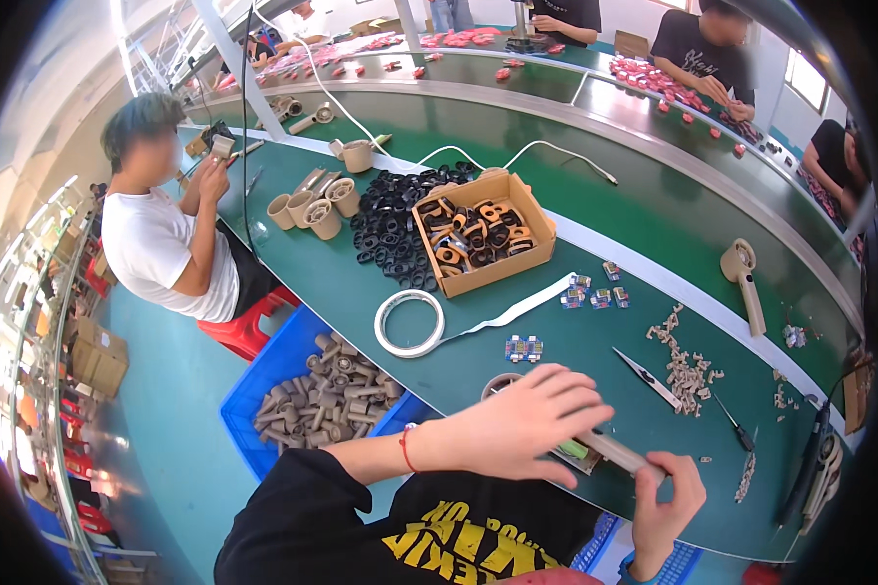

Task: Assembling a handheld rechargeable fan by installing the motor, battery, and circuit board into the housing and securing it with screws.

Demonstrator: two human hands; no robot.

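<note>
My left hand point(529, 421) reaches across the near edge of the green workbench point(566, 336). Its fingers are stretched out and spread above a beige plastic device housing point(617, 452) with a round head and a straight handle. My right hand point(667, 502) pinches the handle's far-right end between thumb and fingers. Part of the round head shows left of my left hand, and a small green piece point(574, 449) is visible below its fingers. My left hand covers the middle of the housing, so I cannot tell whether it touches it.
Ahead lie a cardboard box point(532, 261) of black and orange rings, black rings point(395, 219), a tape roll point(380, 327) and small circuit boards point(524, 348). Pliers point(651, 378), a screwdriver point(737, 426) and beige bits point(691, 375) lie right. A blue bin point(239, 405) holds housings; a co-worker point(166, 234) sits left.
</note>
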